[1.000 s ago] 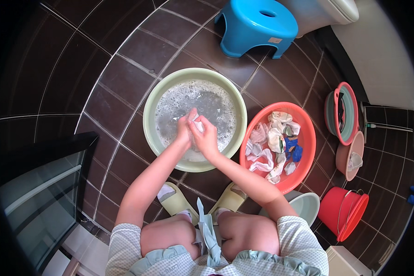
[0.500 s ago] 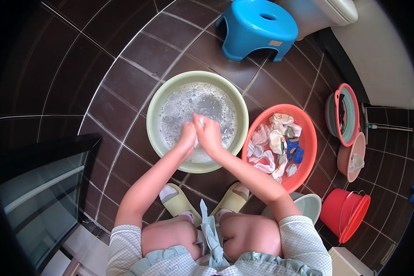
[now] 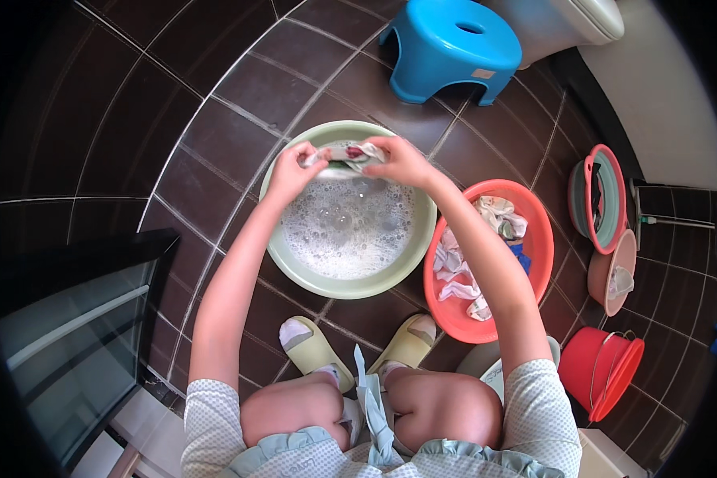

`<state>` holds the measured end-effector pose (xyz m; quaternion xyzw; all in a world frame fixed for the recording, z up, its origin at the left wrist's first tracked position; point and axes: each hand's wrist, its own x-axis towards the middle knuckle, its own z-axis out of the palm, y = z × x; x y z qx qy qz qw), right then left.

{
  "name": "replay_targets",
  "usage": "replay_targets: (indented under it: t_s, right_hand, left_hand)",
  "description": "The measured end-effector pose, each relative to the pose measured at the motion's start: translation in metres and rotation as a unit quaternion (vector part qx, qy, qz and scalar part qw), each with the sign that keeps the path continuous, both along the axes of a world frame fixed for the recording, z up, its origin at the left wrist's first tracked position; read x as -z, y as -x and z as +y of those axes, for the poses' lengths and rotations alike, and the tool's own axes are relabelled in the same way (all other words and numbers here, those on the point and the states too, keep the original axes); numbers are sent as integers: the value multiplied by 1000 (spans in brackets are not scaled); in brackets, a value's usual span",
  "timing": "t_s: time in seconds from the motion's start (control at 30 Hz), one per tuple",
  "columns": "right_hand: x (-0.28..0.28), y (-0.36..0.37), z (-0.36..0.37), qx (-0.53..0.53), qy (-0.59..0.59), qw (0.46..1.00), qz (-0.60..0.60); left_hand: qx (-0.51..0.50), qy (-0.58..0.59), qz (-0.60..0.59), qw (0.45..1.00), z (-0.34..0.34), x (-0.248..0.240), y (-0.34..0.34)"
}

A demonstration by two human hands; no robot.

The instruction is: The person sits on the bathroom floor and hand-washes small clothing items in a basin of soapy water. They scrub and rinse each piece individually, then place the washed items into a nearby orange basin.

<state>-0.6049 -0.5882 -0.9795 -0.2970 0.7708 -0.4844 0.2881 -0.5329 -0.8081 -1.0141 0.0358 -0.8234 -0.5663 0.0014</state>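
Observation:
A small white cloth (image 3: 349, 156) with dark red and green patches is stretched between my hands over the far part of a pale green basin (image 3: 350, 289). My left hand (image 3: 296, 169) pinches its left end, and my right hand (image 3: 401, 162) grips its right end. Which kind of garment it is, I cannot tell. Below it, foamy, soapy water (image 3: 346, 235) fills the basin. To the right, an orange-red basin (image 3: 544, 247) holds several crumpled white, pink and blue clothes (image 3: 456, 267), partly hidden by my right forearm.
A blue plastic stool (image 3: 454, 44) stands on the dark tiled floor at the far side, near a white toilet (image 3: 585, 20). Along the right are a folding basin (image 3: 611, 199), a pink basin (image 3: 623, 259) and a red bucket (image 3: 597, 366). A glass-fronted panel (image 3: 80, 342) is at left.
My hands were pressed together low over the suds. They have moved forward to the basin's far side and apart, opening the cloth out between them.

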Motion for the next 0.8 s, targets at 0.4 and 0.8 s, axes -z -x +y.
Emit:
replay_targets:
  t_s: [0.4,0.8]
  right_hand:
    - [44,-35,-1,-51,-79,972,216]
    - [27,-98,42,-233,-117,962,81]
  left_hand:
    - [146,216,-3,965,6,1,-35]
    - [357,132,-171,909,29,-11,-101]
